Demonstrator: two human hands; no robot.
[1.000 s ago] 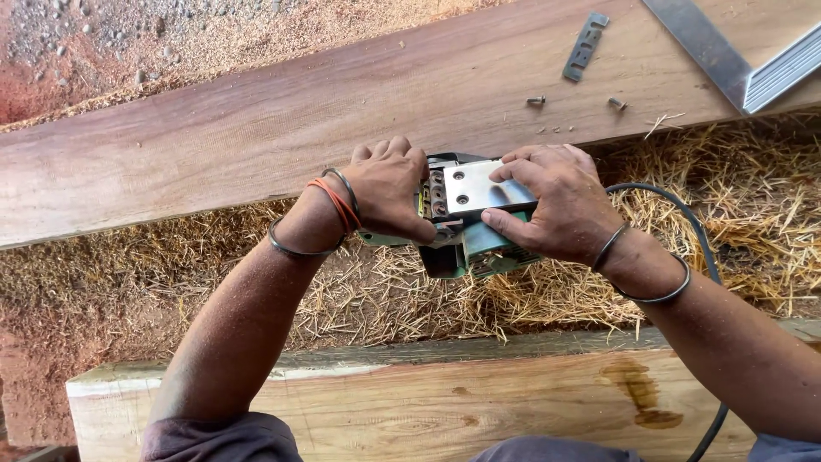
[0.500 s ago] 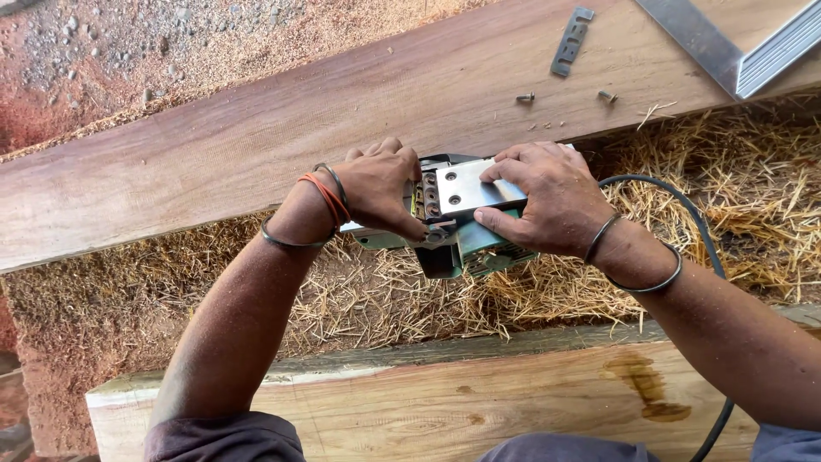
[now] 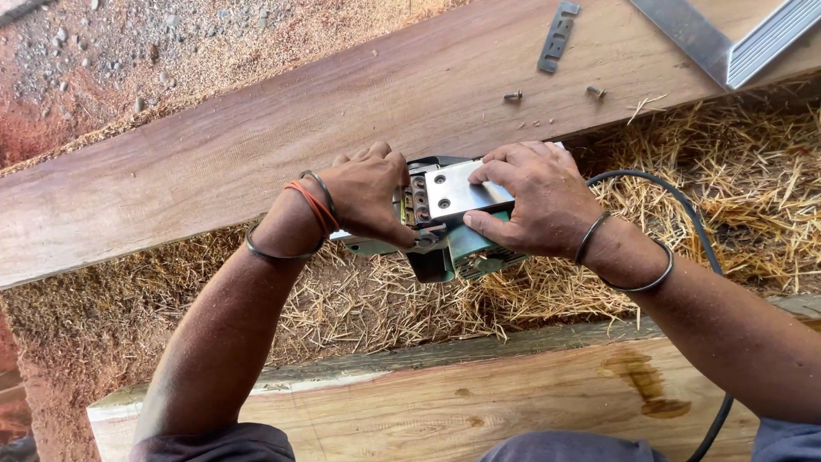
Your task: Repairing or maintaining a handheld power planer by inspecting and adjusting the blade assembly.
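Big reddish plank (image 3: 256, 145) runs diagonally across the top, w/ sawdust and gravel ground behind it. A paler plank (image 3: 479, 402) w/ a dark stain lies along the bottom, nearest the person. Between the two: a bed of straw and wood shavings (image 3: 718, 205).

Upper right, resting on the reddish plank, is a metal square (image 3: 727, 38), only partly in frame.

Centre: a green electric planer (image 3: 449, 222) turned upside down, its shiny sole plate facing up, held over the straw just at the near edge of the reddish plank. A black power cord (image 3: 676, 201) loops out to the right and passes under the right forearm.

Left hand (image 3: 368, 192) is closed around the planer's left end, thumb wrapped under near the blade drum; wrist wears orange and dark bands. Right hand (image 3: 534, 197) grips the planer's right side, fingers laid flat over the sole plate, thumb on the green body; two dark bangles on that wrist.

Small bits on the reddish plank: a flat metal blade bracket (image 3: 558, 36) and, nearer the planer, two loose screws (image 3: 554, 94).
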